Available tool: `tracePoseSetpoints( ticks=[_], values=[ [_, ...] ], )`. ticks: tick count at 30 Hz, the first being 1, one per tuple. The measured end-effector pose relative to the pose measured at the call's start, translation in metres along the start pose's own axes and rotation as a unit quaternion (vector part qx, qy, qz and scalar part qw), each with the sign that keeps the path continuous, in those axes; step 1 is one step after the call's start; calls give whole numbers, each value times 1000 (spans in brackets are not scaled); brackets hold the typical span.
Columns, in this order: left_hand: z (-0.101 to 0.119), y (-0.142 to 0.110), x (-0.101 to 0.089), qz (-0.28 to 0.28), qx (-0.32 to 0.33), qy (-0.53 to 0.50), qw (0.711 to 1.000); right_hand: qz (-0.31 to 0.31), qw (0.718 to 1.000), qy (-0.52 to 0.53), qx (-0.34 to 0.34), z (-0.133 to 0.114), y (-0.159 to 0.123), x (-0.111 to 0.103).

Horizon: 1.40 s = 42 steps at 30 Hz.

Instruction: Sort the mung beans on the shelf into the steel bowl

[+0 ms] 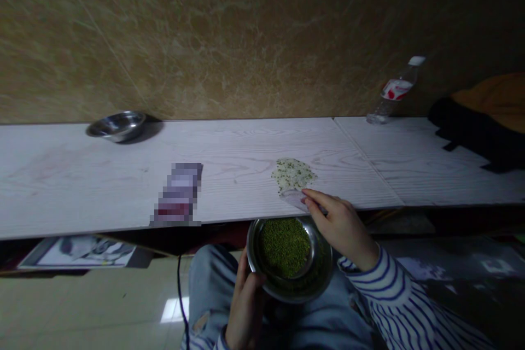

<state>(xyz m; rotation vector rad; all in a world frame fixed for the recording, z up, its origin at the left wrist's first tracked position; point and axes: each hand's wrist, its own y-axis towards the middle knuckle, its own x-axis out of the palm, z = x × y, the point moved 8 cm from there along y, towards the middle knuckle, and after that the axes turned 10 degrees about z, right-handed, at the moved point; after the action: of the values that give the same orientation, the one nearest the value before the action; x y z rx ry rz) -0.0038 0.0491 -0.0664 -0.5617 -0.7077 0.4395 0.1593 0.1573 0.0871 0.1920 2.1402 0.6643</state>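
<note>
My left hand (247,306) grips the left rim of a steel bowl (322,279) below the counter's front edge, over my lap. Inside it are many green mung beans (285,246), seemingly within a smaller nested bowl. My right hand (338,224) is closed on a clear, scoop-like plastic piece (293,198), whose exact kind I cannot make out. That piece rests at the near side of a small pile of white grains mixed with green beans (293,173) on the counter.
The white wood-grain counter (233,142) runs along a marbled wall. An empty-looking steel bowl (118,127) sits at back left, and a blurred-out flat object (178,194) lies nearer. A plastic bottle (394,90) and a dark and orange cloth item (484,115) are at right.
</note>
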Motion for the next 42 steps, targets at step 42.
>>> tracePoseSetpoints(
  ticks=[42],
  values=[
    [1,0,-3,-7,-3,-10,1000,21,999,25,40,10,0,-3]
  ],
)
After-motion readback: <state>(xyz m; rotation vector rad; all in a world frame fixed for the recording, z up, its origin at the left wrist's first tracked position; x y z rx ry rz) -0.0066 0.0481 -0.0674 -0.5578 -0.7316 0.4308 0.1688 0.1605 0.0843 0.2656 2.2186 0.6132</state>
